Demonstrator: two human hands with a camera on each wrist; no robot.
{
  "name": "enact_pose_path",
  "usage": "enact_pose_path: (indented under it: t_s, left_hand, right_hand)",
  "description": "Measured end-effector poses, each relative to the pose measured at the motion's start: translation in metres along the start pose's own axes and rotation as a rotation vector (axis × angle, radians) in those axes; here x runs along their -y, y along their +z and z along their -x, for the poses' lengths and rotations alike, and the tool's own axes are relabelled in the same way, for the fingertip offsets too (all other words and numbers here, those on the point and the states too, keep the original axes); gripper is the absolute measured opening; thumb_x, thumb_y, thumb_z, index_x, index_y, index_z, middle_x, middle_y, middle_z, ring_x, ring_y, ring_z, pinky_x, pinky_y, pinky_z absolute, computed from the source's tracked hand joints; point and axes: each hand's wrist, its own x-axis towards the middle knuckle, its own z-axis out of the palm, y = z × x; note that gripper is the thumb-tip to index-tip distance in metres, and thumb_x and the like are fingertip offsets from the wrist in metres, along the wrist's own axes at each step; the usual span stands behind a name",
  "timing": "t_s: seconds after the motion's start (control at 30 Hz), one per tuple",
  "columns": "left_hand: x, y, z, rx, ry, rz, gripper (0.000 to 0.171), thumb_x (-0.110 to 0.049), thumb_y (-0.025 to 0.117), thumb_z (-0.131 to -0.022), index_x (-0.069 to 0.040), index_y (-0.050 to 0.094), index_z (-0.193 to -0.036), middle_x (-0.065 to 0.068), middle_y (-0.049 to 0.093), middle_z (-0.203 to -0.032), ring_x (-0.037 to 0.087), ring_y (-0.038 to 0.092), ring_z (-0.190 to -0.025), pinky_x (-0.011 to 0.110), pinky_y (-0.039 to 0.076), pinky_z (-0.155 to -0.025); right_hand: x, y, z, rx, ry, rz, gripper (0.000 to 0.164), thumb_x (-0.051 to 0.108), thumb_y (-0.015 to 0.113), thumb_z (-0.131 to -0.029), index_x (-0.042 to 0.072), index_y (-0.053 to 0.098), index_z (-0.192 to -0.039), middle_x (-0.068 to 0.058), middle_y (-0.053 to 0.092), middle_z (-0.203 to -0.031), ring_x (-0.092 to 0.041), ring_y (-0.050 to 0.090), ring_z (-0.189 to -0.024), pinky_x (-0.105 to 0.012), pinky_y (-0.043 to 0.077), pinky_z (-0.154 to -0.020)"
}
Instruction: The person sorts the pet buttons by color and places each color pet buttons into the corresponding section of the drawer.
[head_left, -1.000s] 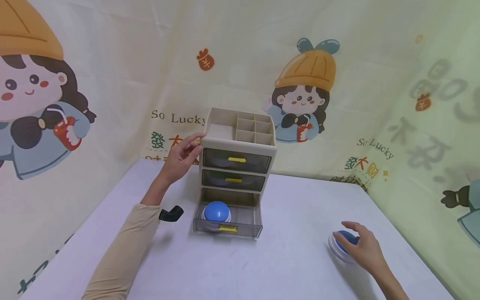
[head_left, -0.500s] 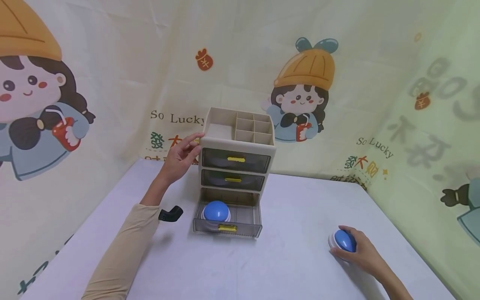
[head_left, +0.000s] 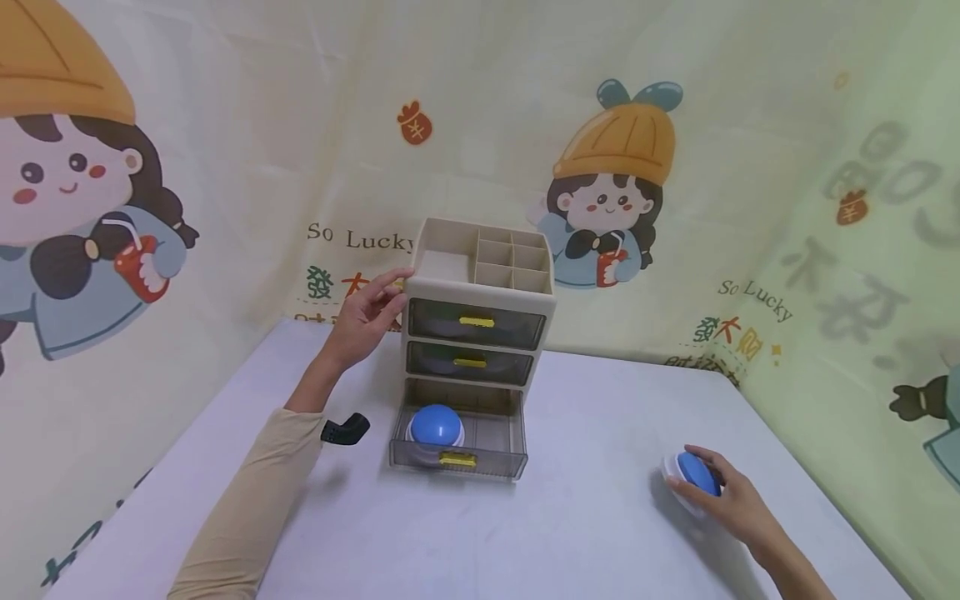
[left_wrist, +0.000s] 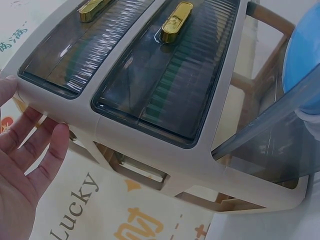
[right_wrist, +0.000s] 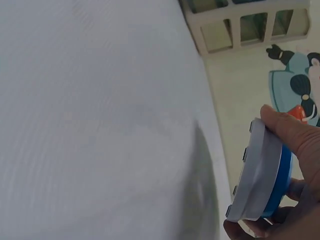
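My right hand [head_left: 738,504] grips a push button with a blue dome and white base [head_left: 697,473], thumb and fingers around its rim. In the right wrist view that push button [right_wrist: 260,170] is tilted on edge, its dark feet showing and a shadow on the table below. My left hand [head_left: 360,325] touches the upper left side of a beige drawer organizer [head_left: 480,287] with its fingertips, fingers loosely bent. The organizer's bottom drawer [head_left: 487,462] is pulled out. A second blue-domed push button [head_left: 435,423] sits in its left part.
The two upper drawers, with gold handles [head_left: 476,322], are closed. Compartments [head_left: 446,250] divide the organizer's top. A black bent piece [head_left: 347,429] shows beside the left sleeve [head_left: 258,492]. A printed curtain [head_left: 480,100] hangs behind the white table [head_left: 570,533].
My right hand has closed around the push button, tilted it and raised it slightly. The left hand stays at the organizer's side.
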Motion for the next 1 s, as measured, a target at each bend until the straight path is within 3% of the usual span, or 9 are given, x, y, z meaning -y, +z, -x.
enact_pose_path:
  t_s: [0.13, 0.23, 0.37, 0.53, 1.0]
  left_hand:
    - [0.0, 0.0, -0.001, 0.005, -0.007, -0.003, 0.044, -0.01, 0.059, -0.104, -0.019, 0.054, -0.148, 0.017, 0.069, -0.112, 0.02, 0.067, -0.089, 0.032, 0.06, -0.075]
    - [-0.001, 0.0, -0.001, 0.006, -0.013, -0.003, 0.044, -0.01, 0.058, -0.104, -0.019, 0.054, -0.148, 0.018, 0.068, -0.113, 0.02, 0.067, -0.089, 0.03, 0.059, -0.075]
    - [-0.001, -0.001, -0.001, 0.001, -0.009, -0.003, 0.044, -0.01, 0.059, -0.104, -0.019, 0.055, -0.147, 0.017, 0.069, -0.111, 0.021, 0.067, -0.088, 0.031, 0.06, -0.075]
    - [-0.002, -0.001, 0.0, 0.005, 0.0, 0.004, 0.044, -0.007, 0.059, -0.104, -0.016, 0.055, -0.147, 0.018, 0.068, -0.11, 0.02, 0.067, -0.088, 0.031, 0.06, -0.074]
    - [-0.004, -0.001, 0.0, 0.006, -0.009, 0.001, 0.045, -0.008, 0.059, -0.104, -0.016, 0.054, -0.148, 0.018, 0.068, -0.112, 0.016, 0.067, -0.088, 0.033, 0.06, -0.075]
  right_hand:
    - [0.013, -0.002, -0.001, 0.037, 0.036, -0.075, 0.078, 0.041, 0.07, -0.097, 0.006, 0.033, -0.156, -0.031, 0.042, -0.15, -0.045, 0.048, -0.127, -0.039, 0.05, -0.087]
    - [0.023, 0.001, 0.002, 0.031, 0.005, -0.088, 0.078, 0.039, 0.072, -0.096, 0.007, 0.035, -0.156, -0.029, 0.044, -0.149, -0.044, 0.048, -0.127, -0.035, 0.051, -0.083]
    - [0.035, 0.009, 0.006, -0.019, -0.081, -0.042, 0.079, 0.039, 0.078, -0.091, 0.008, 0.039, -0.154, -0.032, 0.044, -0.148, -0.048, 0.049, -0.126, -0.048, 0.053, -0.089]
    - [0.047, 0.018, 0.011, -0.07, -0.155, -0.015, 0.082, 0.04, 0.081, -0.088, 0.008, 0.04, -0.152, -0.031, 0.041, -0.15, -0.05, 0.046, -0.128, -0.066, 0.045, -0.097]
    - [0.071, 0.032, 0.008, -0.081, -0.239, -0.038, 0.078, 0.037, 0.082, -0.088, 0.012, 0.044, -0.151, -0.028, 0.045, -0.149, -0.048, 0.049, -0.127, -0.066, 0.047, -0.096]
